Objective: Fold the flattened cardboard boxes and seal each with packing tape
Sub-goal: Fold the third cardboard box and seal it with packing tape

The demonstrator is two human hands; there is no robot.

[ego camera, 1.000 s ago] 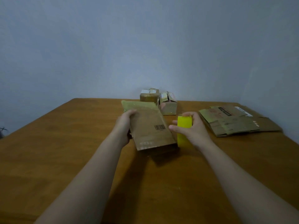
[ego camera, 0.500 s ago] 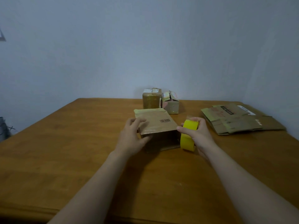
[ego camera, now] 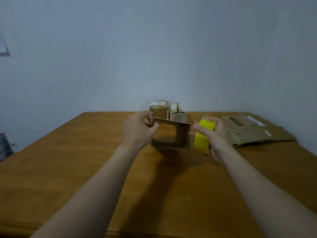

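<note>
Left hand (ego camera: pixel 137 129) pinches top flap of opened brown cardboard box (ego camera: pixel 176 136) on wooden tabletop (ego camera: pixel 85 169); right hand (ego camera: pixel 214 134) grips yellow tape roll (ego camera: pixel 203 134) beside box.

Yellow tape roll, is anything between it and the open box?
Nothing visible. The yellow tape roll, gripped by the right hand, sits just beside the right wall of the open box, while the left hand pinches the top flap's left edge.
</note>
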